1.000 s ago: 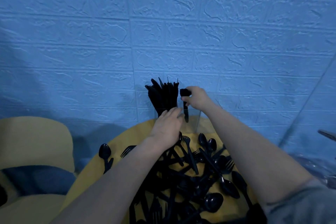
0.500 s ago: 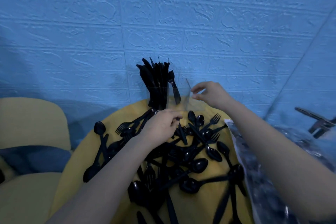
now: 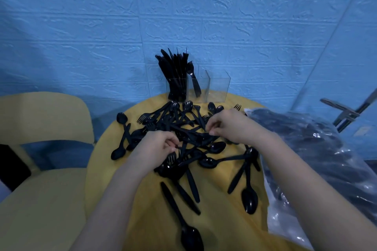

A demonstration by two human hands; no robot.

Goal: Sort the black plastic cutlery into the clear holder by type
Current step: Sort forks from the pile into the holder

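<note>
Fingers (image 3: 172, 144) of the left hand (image 3: 157, 146) curl into the heap of black plastic cutlery (image 3: 183, 138) on the round yellow table (image 3: 220, 206), pinching a piece; the right hand (image 3: 228, 126) pinches another (which type, I cannot tell). Behind stands the clear three-compartment holder (image 3: 218, 87): knives (image 3: 173, 71) left, one fork (image 3: 192, 79) middle.

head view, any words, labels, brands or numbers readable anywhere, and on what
None can be read.
Cutlery: plain black, no marking visible.
Clear holder: no label.
Plastic bag: only glare and folds, no print legible.
Wall: embossed brick pattern, no signs.
</note>
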